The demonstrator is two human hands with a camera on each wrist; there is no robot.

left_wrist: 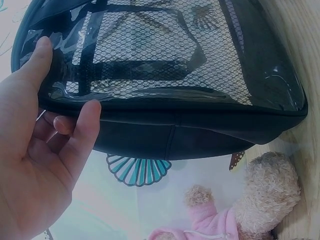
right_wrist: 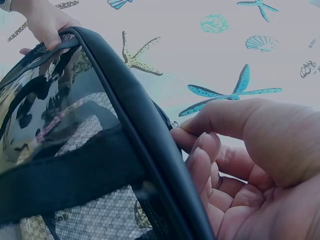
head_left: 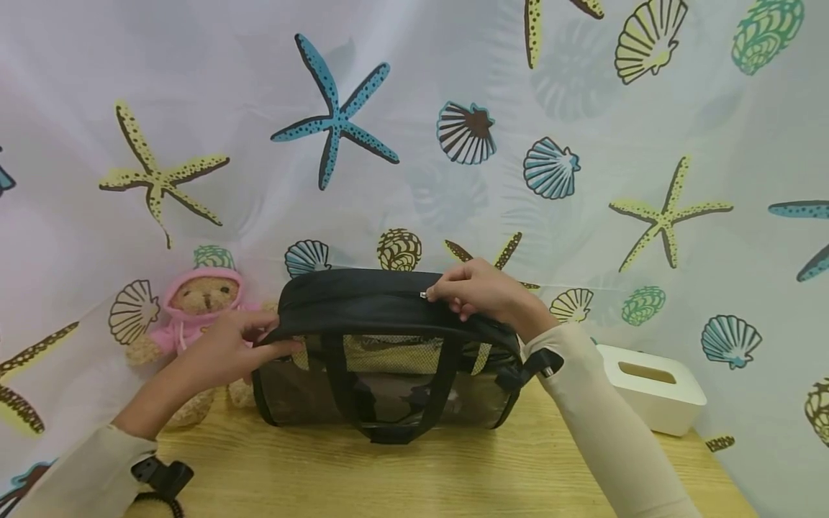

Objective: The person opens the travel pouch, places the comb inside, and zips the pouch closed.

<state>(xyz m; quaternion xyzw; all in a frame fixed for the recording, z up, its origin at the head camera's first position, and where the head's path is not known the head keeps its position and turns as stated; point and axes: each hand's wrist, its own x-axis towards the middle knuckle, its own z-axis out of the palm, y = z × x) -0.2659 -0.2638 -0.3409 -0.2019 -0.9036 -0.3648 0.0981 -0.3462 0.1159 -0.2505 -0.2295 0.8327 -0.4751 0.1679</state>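
Observation:
A black bag [head_left: 291, 403] with clear panels, mesh and dark straps stands on the wooden table. My left hand [head_left: 216, 352] grips the top left end of the bag, thumb on the clear panel [left_wrist: 60, 90] in the left wrist view and fingers at the black edge. On the bag's top, my right hand [head_left: 488, 291] pinches a small metal zipper pull [head_left: 424, 294] between thumb and index finger. The right wrist view shows this pinch just beyond the black rim [right_wrist: 135, 107], the other fingers curled. A strap handle [head_left: 395, 433] hangs down the front.
A teddy bear in a pink hoodie [head_left: 175, 334] sits behind my left hand. To the right of the bag is a white tissue box [head_left: 648, 388]. A curtain [head_left: 414, 72] printed with shells and starfish hangs behind the wooden table [head_left: 388, 482].

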